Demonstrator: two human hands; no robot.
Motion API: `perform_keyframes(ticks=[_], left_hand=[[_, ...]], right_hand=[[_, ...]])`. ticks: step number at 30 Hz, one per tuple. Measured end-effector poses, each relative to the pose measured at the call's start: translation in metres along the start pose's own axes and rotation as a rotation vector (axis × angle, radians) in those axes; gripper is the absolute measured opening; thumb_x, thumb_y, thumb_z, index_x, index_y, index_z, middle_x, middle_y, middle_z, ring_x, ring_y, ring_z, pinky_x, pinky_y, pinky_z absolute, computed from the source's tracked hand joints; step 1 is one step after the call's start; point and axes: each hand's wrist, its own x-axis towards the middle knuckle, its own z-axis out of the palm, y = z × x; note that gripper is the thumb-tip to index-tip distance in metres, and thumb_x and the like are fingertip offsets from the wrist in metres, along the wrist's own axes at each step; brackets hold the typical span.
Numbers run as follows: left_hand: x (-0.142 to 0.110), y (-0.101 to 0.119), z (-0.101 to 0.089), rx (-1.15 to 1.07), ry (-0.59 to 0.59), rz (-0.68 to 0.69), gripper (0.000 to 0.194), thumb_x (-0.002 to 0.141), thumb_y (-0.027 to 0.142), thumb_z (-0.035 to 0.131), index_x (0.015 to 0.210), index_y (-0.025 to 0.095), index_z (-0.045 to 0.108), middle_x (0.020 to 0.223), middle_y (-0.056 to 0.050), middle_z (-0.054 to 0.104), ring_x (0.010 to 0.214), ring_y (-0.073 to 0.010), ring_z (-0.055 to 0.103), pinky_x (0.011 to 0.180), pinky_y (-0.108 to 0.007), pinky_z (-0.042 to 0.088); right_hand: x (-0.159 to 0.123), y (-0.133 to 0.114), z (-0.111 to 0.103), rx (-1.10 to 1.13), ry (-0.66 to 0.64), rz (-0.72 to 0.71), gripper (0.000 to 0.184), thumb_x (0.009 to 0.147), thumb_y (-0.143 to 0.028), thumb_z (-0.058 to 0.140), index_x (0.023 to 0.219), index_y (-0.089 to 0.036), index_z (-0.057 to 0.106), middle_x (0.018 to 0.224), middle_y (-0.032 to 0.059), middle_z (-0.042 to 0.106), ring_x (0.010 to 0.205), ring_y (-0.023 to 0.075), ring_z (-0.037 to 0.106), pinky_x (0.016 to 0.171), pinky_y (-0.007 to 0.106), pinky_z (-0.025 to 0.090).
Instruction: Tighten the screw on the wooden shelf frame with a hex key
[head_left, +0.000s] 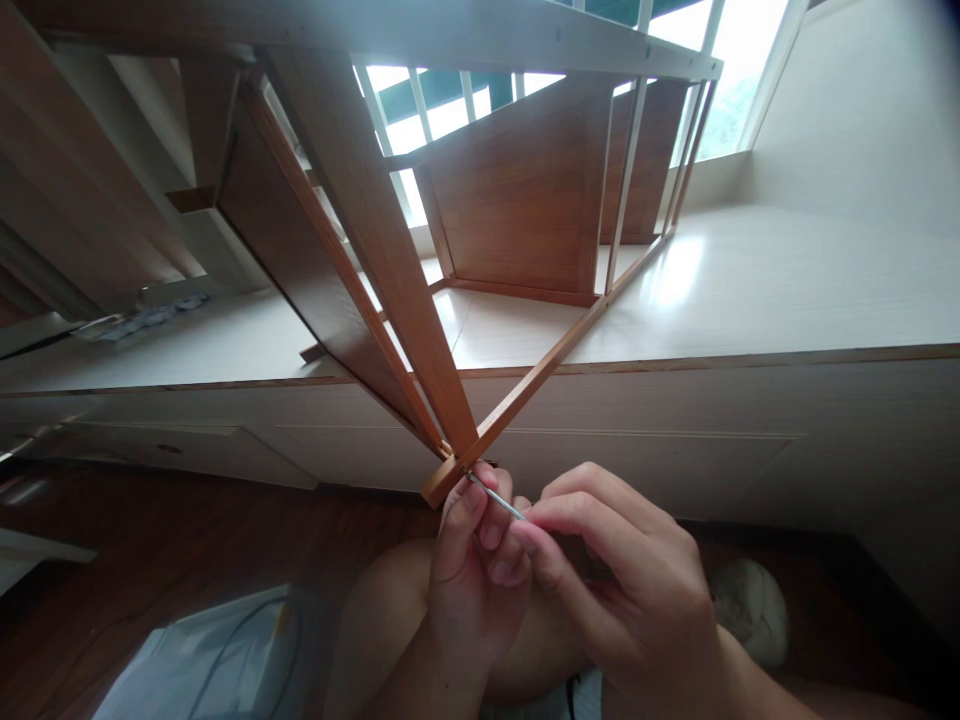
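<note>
A wooden frame shelf (pixel 390 270) with brown slats and panels leans over the edge of a pale ledge. Its lower corner, where a narrow rail (pixel 540 372) meets a wider board, sticks out toward me. Just below that corner, my left hand (pixel 484 560) is closed, thumb and fingertips pinching around the front of a thin metal rod (pixel 496 497). The rod's tip meets the joint at the rail; a small fastener there is too small to make out. My right hand (pixel 630 570) pinches the rod's near end between thumb and fingers.
The pale ledge (pixel 810 285) runs across under a bright barred window. Below it are cabinet fronts (pixel 675 430). At lower left a translucent plastic box (pixel 202 660) stands on the dark wooden floor (pixel 112 590). A pale rounded object (pixel 750 610) lies at right.
</note>
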Motion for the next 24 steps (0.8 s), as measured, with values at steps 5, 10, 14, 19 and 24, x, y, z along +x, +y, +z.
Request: perform_keyframes(ticks=[5, 10, 14, 19, 24], left_hand=[[-0.0003, 0.0, 0.0017, 0.013, 0.013, 0.007, 0.012, 0.091, 0.028, 0.064, 0.088, 0.017, 0.063, 0.06, 0.008, 0.034, 0.04, -0.0018, 0.023, 0.042, -0.011, 0.034], [-0.0009, -0.0003, -0.0009, -0.003, -0.015, 0.006, 0.01, 0.091, 0.026, 0.063, 0.09, 0.017, 0.066, 0.061, 0.008, 0.037, 0.04, -0.0018, 0.022, 0.039, -0.01, 0.031], [0.0008, -0.001, -0.0022, -0.008, -0.047, 0.01, 0.012, 0.093, 0.026, 0.061, 0.091, 0.016, 0.067, 0.061, 0.008, 0.035, 0.04, -0.002, 0.022, 0.039, -0.01, 0.032], [0.0026, -0.0003, -0.0012, -0.002, -0.049, 0.012, 0.012, 0.093, 0.026, 0.061, 0.09, 0.016, 0.067, 0.061, 0.008, 0.032, 0.04, -0.0022, 0.021, 0.04, -0.01, 0.034], [0.0028, -0.0007, -0.0016, -0.007, -0.055, 0.015, 0.01, 0.093, 0.026, 0.062, 0.09, 0.016, 0.065, 0.062, 0.008, 0.032, 0.04, -0.0023, 0.02, 0.04, -0.01, 0.033]], right_hand=[[-0.0024, 0.0012, -0.001, -0.035, -0.004, -0.065, 0.013, 0.083, -0.003, 0.065, 0.092, -0.014, 0.067, 0.08, 0.0054, 0.065, 0.071, 0.014, 0.056, 0.063, 0.027, 0.048], [-0.0045, 0.0023, -0.0059, -0.074, -0.04, -0.109, 0.028, 0.082, 0.0, 0.067, 0.107, -0.012, 0.068, 0.086, 0.0078, 0.065, 0.077, 0.0148, 0.054, 0.065, 0.028, 0.048], [-0.0035, 0.0022, -0.0088, -0.106, -0.033, -0.132, 0.029, 0.081, 0.002, 0.068, 0.108, -0.01, 0.07, 0.089, 0.0097, 0.065, 0.08, 0.015, 0.054, 0.066, 0.027, 0.05], [-0.0028, 0.0026, -0.0097, -0.12, -0.019, -0.128, 0.03, 0.082, 0.0, 0.067, 0.11, -0.012, 0.07, 0.092, 0.0096, 0.066, 0.082, 0.0155, 0.056, 0.068, 0.027, 0.052], [-0.0037, 0.0055, -0.009, -0.118, -0.017, -0.13, 0.029, 0.082, -0.001, 0.066, 0.109, -0.011, 0.07, 0.093, 0.0093, 0.067, 0.082, 0.0163, 0.059, 0.069, 0.028, 0.053]])
